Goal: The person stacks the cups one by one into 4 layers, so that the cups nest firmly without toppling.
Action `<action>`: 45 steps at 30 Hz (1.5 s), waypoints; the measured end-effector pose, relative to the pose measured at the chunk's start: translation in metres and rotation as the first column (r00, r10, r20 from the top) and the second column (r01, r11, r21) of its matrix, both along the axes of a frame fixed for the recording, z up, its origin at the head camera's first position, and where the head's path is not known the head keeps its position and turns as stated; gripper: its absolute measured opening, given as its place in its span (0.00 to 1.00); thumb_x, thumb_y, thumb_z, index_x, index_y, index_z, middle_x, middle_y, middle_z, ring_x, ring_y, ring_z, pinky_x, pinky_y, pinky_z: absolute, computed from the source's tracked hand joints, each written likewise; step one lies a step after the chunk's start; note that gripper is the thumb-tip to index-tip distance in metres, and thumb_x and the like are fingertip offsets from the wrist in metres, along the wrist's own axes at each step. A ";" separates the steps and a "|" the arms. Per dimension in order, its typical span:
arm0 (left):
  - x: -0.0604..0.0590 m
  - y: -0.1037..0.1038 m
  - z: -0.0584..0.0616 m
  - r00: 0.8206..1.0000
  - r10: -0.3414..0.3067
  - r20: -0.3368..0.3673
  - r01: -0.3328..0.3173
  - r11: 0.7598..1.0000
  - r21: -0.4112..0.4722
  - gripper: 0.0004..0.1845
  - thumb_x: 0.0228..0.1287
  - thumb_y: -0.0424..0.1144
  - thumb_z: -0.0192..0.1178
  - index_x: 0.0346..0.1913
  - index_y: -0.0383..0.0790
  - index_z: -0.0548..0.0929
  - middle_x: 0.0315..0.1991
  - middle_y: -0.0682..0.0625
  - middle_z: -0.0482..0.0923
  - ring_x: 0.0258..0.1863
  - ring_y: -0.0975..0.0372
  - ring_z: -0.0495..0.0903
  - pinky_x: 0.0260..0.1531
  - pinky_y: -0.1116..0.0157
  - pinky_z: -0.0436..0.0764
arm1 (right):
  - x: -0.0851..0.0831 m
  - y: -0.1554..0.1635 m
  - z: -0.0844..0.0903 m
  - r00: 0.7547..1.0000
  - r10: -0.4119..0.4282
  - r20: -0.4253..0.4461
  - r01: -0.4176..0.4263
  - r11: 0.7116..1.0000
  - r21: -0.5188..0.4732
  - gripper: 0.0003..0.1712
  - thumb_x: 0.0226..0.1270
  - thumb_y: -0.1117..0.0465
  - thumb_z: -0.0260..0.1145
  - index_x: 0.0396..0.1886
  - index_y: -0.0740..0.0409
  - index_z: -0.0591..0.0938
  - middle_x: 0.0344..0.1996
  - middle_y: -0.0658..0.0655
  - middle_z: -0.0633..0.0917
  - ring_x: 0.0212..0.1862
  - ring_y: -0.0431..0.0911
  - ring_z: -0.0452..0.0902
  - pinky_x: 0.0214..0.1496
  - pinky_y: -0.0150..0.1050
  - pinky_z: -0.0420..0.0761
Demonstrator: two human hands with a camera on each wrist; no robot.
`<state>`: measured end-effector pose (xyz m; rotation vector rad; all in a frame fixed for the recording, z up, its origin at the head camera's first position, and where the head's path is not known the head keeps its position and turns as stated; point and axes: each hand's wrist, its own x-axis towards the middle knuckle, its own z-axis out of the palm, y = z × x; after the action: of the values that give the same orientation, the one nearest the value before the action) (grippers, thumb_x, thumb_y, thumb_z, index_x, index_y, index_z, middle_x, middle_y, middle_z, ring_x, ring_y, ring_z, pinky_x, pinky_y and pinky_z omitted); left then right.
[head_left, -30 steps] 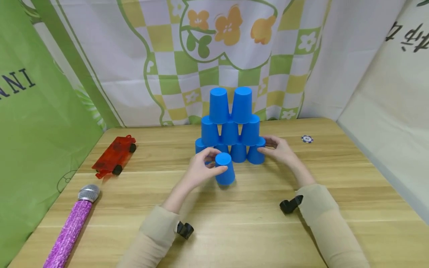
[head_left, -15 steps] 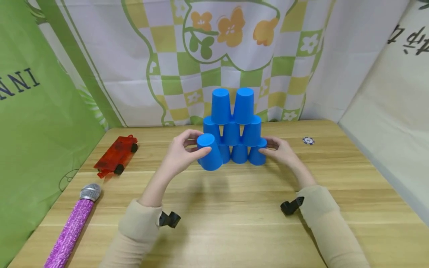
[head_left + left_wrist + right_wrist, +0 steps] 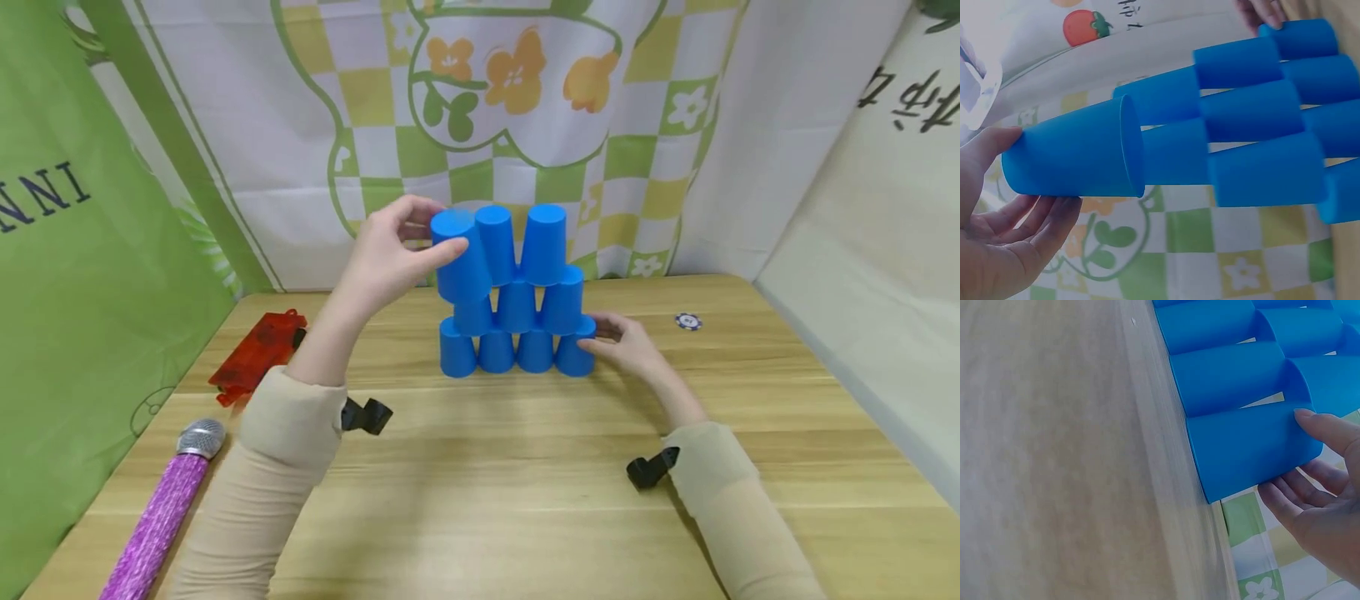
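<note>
My left hand (image 3: 382, 258) holds an upside-down blue plastic cup (image 3: 461, 265) in the air, thumb on the near side and fingers behind. In the head view the cup tilts slightly and overlaps the left edge of the stacked blue cups (image 3: 516, 306). That pyramid has several cups in the bottom row, three above them and two on top, all mouth down. The left wrist view shows a gap between thumb and fingers filled by the cup's narrow end. At the lower right, my right hand (image 3: 630, 343) grips the end cup (image 3: 1250, 450) of the bottom row between thumb and fingers.
A red toy car body with black wheels (image 3: 258, 354) lies at the left, partly behind the left forearm. Nearer stands out a microphone (image 3: 165, 500) with a glittery purple handle. A poker chip (image 3: 688, 321) lies right of the pyramid. A patterned curtain (image 3: 420, 158) hangs behind the table.
My left hand has lifted the cup off the table, moving it up and leftward to the height of the pyramid's top row. The right hand stays at the bottom right cup.
</note>
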<state>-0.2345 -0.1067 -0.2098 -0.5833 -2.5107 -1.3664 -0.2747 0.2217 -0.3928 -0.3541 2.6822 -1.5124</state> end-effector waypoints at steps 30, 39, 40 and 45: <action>-0.059 0.069 0.058 0.997 0.071 -0.018 -0.072 0.995 -0.063 0.27 0.59 0.53 0.63 0.57 0.42 0.73 0.54 0.48 0.76 0.52 0.63 0.75 0.50 0.70 0.77 | 0.004 -0.001 0.001 1.000 -0.011 -0.007 0.011 1.000 -0.004 0.33 0.65 0.57 0.64 0.65 0.68 0.66 0.61 0.71 0.72 0.63 0.63 0.69 0.63 0.55 0.72; -0.063 0.076 0.057 0.998 0.070 -0.008 -0.070 0.994 -0.083 0.28 0.58 0.53 0.63 0.57 0.42 0.73 0.53 0.48 0.77 0.52 0.63 0.75 0.49 0.70 0.76 | 0.001 -0.001 -0.001 1.000 -0.006 -0.020 0.006 1.000 -0.014 0.32 0.65 0.57 0.64 0.64 0.67 0.67 0.60 0.70 0.73 0.62 0.62 0.70 0.63 0.54 0.73; -0.063 0.077 0.057 0.998 0.070 0.001 -0.070 0.994 -0.084 0.28 0.58 0.53 0.63 0.58 0.42 0.72 0.54 0.48 0.77 0.52 0.63 0.75 0.50 0.70 0.76 | 0.001 -0.001 -0.001 1.000 -0.006 -0.016 0.006 1.000 -0.016 0.32 0.65 0.57 0.64 0.64 0.67 0.67 0.60 0.70 0.73 0.62 0.62 0.69 0.63 0.54 0.72; -0.063 0.078 0.056 0.996 0.085 0.008 -0.084 0.992 -0.099 0.28 0.58 0.53 0.63 0.58 0.43 0.72 0.53 0.49 0.76 0.52 0.63 0.74 0.49 0.70 0.76 | 0.002 -0.002 0.001 1.000 -0.004 0.000 0.004 1.000 -0.017 0.32 0.65 0.58 0.64 0.64 0.68 0.67 0.61 0.71 0.72 0.63 0.62 0.69 0.63 0.55 0.72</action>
<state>-0.2976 -0.0287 -0.1534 -0.4824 -2.5926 -1.2269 -0.2723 0.2198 -0.3918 -0.3492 2.6727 -1.5375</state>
